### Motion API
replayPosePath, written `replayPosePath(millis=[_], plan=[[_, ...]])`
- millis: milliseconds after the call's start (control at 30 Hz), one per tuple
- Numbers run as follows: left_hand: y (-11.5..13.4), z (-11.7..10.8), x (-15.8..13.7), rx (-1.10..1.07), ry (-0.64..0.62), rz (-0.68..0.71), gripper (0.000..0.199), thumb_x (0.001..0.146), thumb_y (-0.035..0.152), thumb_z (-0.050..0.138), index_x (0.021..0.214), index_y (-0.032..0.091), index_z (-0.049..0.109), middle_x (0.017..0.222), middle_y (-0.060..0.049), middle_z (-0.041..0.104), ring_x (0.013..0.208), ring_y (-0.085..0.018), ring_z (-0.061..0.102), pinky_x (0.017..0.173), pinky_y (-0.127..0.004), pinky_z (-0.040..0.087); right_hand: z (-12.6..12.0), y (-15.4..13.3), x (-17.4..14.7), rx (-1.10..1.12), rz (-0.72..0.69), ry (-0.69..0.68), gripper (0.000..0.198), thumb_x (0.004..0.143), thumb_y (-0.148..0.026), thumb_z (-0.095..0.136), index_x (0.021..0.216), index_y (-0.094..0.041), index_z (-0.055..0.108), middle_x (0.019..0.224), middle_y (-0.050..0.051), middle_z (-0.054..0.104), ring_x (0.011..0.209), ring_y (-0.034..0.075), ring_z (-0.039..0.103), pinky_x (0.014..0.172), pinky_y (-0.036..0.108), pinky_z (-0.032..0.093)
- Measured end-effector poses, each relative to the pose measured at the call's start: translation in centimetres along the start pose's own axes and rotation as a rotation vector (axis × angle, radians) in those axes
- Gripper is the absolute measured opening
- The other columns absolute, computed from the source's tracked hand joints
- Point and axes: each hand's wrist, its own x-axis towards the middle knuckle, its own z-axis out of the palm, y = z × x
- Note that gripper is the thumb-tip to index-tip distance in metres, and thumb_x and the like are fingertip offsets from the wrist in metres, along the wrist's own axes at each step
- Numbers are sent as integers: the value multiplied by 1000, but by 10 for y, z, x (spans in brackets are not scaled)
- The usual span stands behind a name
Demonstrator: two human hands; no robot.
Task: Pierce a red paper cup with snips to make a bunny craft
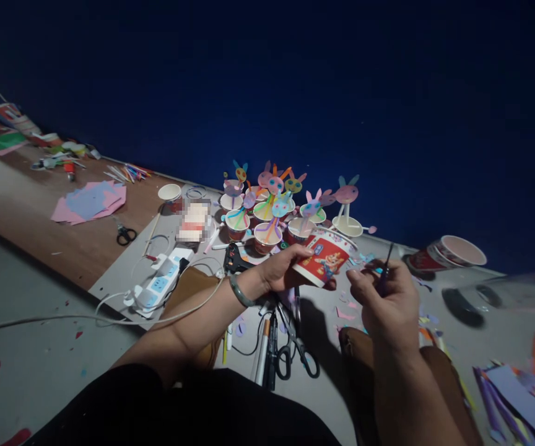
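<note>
My left hand [283, 269], with a bangle at the wrist, is wrapped round a red printed paper cup [327, 260] tilted on its side. Close to the cup's right side is my right hand [391, 297], its fingers closed on a thin dark pointed tool [386, 267]; whether that is an awl or a small screwdriver I cannot tell. Just beyond the held cup stand several paper cups [267, 238] bearing paper rabbit-head figures [282, 203] on strips. A black glue gun [236, 259] lies past my left forearm.
Black-handled scissors [295, 353] and markers [264, 350] lie below my hands. A white power strip [163, 282] and its cable are at left. Stacked cups [460, 251] and a paper-strip pile [513, 396] are at right. Small scissors [126, 234] and pink-blue paper sheets [91, 203] lie far left.
</note>
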Motion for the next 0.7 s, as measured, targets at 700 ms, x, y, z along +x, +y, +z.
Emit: replayPosePath(millis=[700], plan=[[12,-1,-6,677,-113,353,72,65,25,79,130,27,48,136,-7,48,126,-26,46,104,-37,36,-7,0,5,-12,84,-203,28,80,-46,67,83,-21,54,58,-6,38,48,7,33,42,23,26]])
